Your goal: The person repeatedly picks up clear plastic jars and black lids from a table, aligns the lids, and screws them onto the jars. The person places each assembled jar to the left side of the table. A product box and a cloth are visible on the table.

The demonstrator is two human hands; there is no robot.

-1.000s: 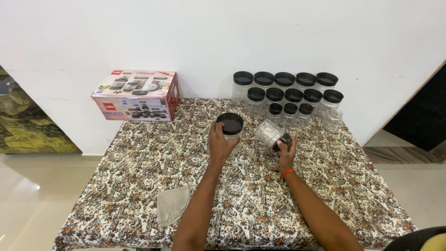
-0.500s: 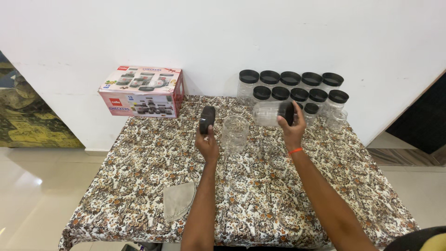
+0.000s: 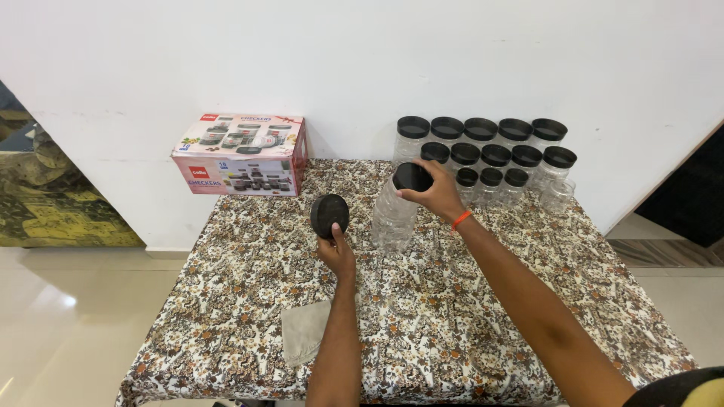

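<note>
The right hand [image 3: 437,197] has its fingers closed on the black-capped end of a clear jar [image 3: 398,211], whose lower part blurs into a second clear jar beneath it, at the counter's [image 3: 467,332] centre. The left hand [image 3: 337,252] pinches one black lid [image 3: 329,215] at the jars' 9 o'clock. At 1 o'clock stand thirteen capped jars [image 3: 495,156] and one uncapped; one box [image 3: 241,154] sits at 10 o'clock, one cloth [image 3: 303,338] at 7.

Open tablecloth [image 3: 490,316] ahead; jars [image 3: 494,154] crowding far-right.
</note>
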